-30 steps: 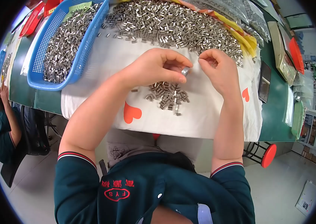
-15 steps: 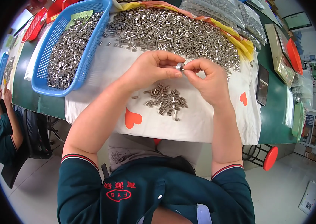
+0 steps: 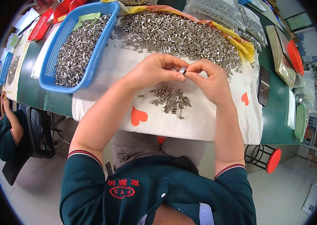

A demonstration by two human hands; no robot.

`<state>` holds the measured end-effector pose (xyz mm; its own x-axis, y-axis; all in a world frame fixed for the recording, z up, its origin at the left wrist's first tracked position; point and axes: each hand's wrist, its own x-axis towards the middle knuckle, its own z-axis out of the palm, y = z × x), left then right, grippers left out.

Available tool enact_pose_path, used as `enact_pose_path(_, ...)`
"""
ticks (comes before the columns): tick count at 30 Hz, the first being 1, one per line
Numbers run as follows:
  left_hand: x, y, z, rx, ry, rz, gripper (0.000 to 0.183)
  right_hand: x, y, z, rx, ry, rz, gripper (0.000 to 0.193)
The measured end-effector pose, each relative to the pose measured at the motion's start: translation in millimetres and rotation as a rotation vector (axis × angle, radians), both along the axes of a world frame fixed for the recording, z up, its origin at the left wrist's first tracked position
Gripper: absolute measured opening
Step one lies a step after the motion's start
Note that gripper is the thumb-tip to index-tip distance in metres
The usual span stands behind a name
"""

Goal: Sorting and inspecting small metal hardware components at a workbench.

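Observation:
In front of me, above the white cloth, my left hand (image 3: 157,69) pinches a small round metal ring (image 3: 183,70) between thumb and fingers. My right hand (image 3: 211,79) meets it from the other side, thumb and forefinger closed together at the ring's edge. Whatever lies between those right fingertips is hidden. Just below the hands, a small heap of short metal cylinders (image 3: 170,98) rests on the cloth (image 3: 199,122). Beyond them spreads a much larger heap of the same cylinders (image 3: 181,37).
At the left stands a blue perforated basket (image 3: 47,77) of cylinders. A yellow-orange cloth (image 3: 242,47) borders the big heap, with clear bags (image 3: 218,13) of parts behind. A phone (image 3: 263,86) lies at the right; a red stool (image 3: 273,160) stands below. A co-worker (image 3: 10,129) sits at far left.
The ring has tilted between my fingers, and the right fingertips have shifted slightly against it. The whole view has moved a little, so the basket and small heap appear farther right.

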<state>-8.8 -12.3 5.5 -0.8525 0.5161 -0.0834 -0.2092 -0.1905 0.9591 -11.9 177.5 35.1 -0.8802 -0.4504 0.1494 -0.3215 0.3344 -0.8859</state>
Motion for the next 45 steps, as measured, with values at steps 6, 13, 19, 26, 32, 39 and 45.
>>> enact_pose_path(6, 8, 2, 5, -0.181, 0.14, -0.117, 0.034, 20, 30, 9, 0.018, 0.021, -0.105, 0.012)
enact_pose_path(13, 8, 4, 5, -0.194, 0.063, -0.073, 0.031, 58, 68, -26, -0.124, -0.187, -0.357, 0.014)
enact_pose_path(19, 36, -28, 17, -0.161, 0.205, 0.209, 0.03, 69, 74, -44, -0.128, -0.221, -0.396, 0.013)
enact_pose_path(26, 167, -86, 17, -0.221, -0.085, 0.687, 0.032, 75, 69, -46, -0.061, 0.13, -0.287, 0.011)
enact_pose_path(32, 252, -92, 15, -0.111, -0.22, 0.937, 0.026, 70, 74, -48, -0.037, 0.222, -0.201, 0.012)
enact_pose_path(39, 298, -77, 13, -0.062, -0.241, 1.177, 0.028, 74, 77, -48, -0.009, 0.255, -0.088, 0.016)
enact_pose_path(45, 294, -52, 12, 0.131, -0.276, 1.185, 0.023, 77, 79, -55, -0.044, 0.219, -0.095, 0.017)
